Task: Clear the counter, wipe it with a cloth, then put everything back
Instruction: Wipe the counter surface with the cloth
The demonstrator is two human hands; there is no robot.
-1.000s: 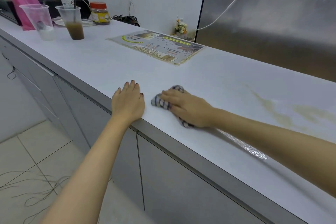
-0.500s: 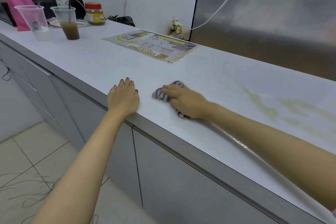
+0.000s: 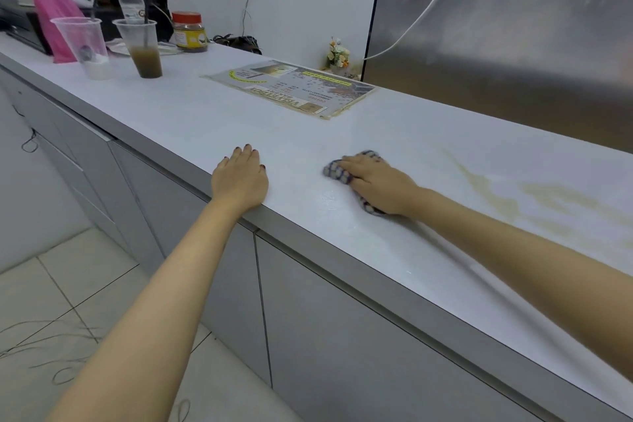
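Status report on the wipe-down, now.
Left hand flat on counter edge, holding nothing. Right hand presses checked cloth on counter. Brown stain unwiped to its right; menu sheet, drink cup ahead.

— Where does the view sit?
— On the person's head, close above the front edge of the tabletop (image 3: 239,120), looking forward and down.
— Which way along it?
— Slanting left, I think; the wide lens bends the edges.
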